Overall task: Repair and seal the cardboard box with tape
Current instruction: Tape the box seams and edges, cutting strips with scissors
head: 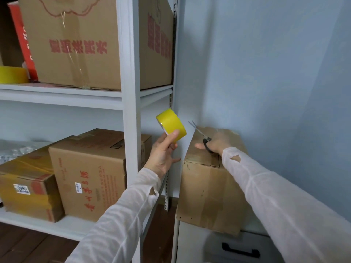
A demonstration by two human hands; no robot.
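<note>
A worn brown cardboard box (205,188) stands on a white drawer cabinet (191,243) against the blue wall, right of the shelf post. My left hand (163,150) holds a yellow tape roll (171,123) up in the air just left of the box's top corner. My right hand (216,144) rests on the box top and grips black-handled scissors (201,133), blades pointing up and left and slightly parted. Both arms wear thin white sleeves.
A white metal shelf rack (131,103) fills the left. Its upper shelf bears a large printed box (76,42), a red carton (21,38) and another yellow tape roll (12,74). Two more boxes (85,175) sit on the lower shelf. The cabinet has a black handle (240,250).
</note>
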